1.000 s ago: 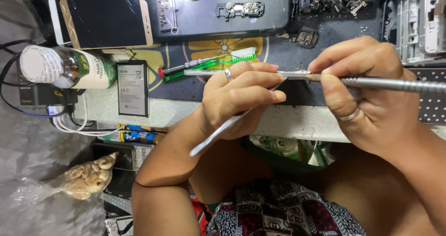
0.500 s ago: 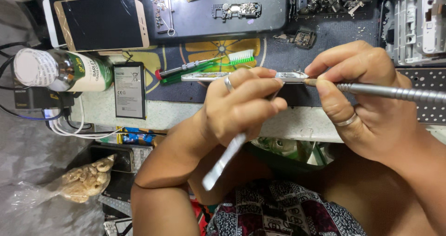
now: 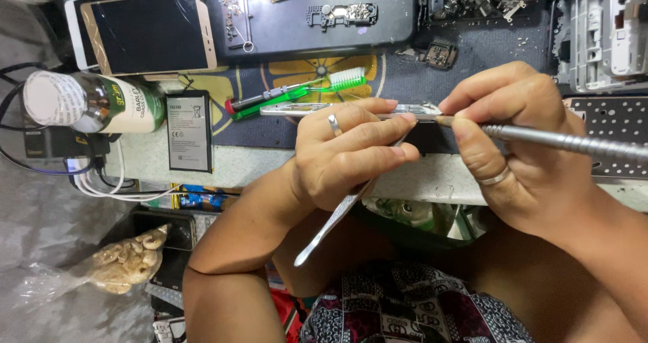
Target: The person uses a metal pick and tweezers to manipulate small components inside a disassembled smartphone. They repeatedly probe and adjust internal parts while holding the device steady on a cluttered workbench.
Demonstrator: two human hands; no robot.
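Left hand (image 3: 347,150): fingers curled and pressed together, thumb uppermost, a ring on one finger; its forearm rises bare from the lower left, elbow bent. Right hand (image 3: 523,157): closed in a pinch, thumb and forefinger meeting at their tips toward the left hand, a ring on one finger; its forearm enters from the lower right. Both hands sit close together over the near edge of the table.

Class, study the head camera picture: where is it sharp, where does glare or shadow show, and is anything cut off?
Head view: left hand and right hand are sharp and evenly lit; soft glare streaks the gold phone screen; the floor below the bench edge lies in shade; the metal screwdriver runs off the right edge.
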